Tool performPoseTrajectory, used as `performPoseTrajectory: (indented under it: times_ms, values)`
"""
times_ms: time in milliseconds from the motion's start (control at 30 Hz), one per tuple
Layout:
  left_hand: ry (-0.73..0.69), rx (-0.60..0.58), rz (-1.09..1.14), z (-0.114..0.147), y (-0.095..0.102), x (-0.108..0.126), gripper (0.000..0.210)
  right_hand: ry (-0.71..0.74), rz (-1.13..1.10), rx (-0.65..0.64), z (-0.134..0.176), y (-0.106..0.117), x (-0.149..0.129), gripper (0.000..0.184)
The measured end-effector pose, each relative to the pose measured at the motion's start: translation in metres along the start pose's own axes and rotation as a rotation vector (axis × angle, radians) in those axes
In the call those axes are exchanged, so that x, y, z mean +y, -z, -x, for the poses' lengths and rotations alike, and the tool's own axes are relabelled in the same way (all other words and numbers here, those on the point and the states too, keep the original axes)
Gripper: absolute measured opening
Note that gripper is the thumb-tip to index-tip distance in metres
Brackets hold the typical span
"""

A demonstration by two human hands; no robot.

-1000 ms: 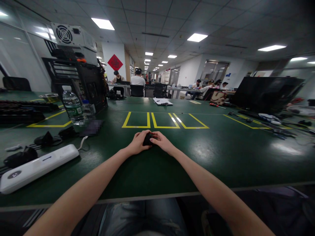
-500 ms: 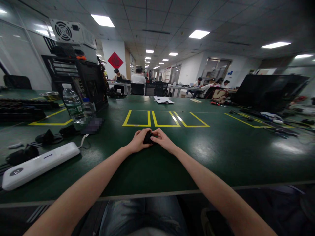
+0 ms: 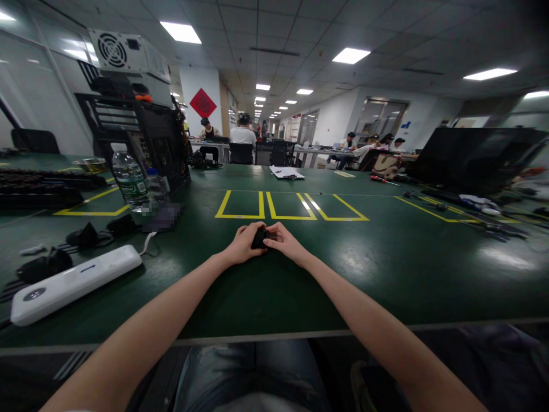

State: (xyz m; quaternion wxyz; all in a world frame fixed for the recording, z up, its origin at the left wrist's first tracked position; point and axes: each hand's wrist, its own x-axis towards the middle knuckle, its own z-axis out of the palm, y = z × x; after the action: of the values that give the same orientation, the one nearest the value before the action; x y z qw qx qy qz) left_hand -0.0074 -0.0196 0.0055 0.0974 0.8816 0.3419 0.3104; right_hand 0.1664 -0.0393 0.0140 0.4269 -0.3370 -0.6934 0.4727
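A small black object [image 3: 259,238], too dark and covered to name, is held just above or on the green table [image 3: 274,297], in front of the yellow tape marks. My left hand [image 3: 243,244] wraps round its left side, thumb below and fingers over the top. From the right, my right hand [image 3: 285,242] pinches at its right end with thumb and fingertips. Something thin shows between those right fingers, too small to make out. Much of the black object is hidden by the fingers.
Yellow tape outlines [image 3: 291,217] lie beyond my hands. At left are a white power strip [image 3: 77,283], black adapters [image 3: 83,234], a water bottle [image 3: 130,180] and a computer case [image 3: 150,137]. Tools [image 3: 484,223] and a black monitor [image 3: 472,154] are at right. A clipboard [image 3: 286,172] lies farther back.
My right fingers have shifted slightly, and a thin gap with something slim now shows beside the black object. My left hand keeps its hold. The whole view has turned slightly.
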Motion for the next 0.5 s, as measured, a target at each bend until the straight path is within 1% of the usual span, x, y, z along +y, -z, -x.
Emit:
performPoseTrajectory:
  times_ms: [100, 300, 400, 500]
  values:
    - [-0.004, -0.006, 0.005, 0.0, 0.0, 0.0, 0.059, -0.002, 0.024, 0.018, 0.0, -0.001, 0.0, 0.028]
    - [-0.002, 0.004, -0.001, -0.001, -0.002, -0.003, 0.061, -0.036, 0.039, 0.04, -0.004, 0.0, 0.006, 0.034]
    - [-0.002, 0.005, -0.008, -0.001, -0.003, -0.003, 0.061, -0.048, 0.039, 0.031, -0.005, 0.002, 0.009, 0.034]
    - [-0.002, 0.008, -0.009, -0.001, -0.003, -0.003, 0.059, -0.028, 0.031, 0.014, -0.005, 0.003, 0.01, 0.034]
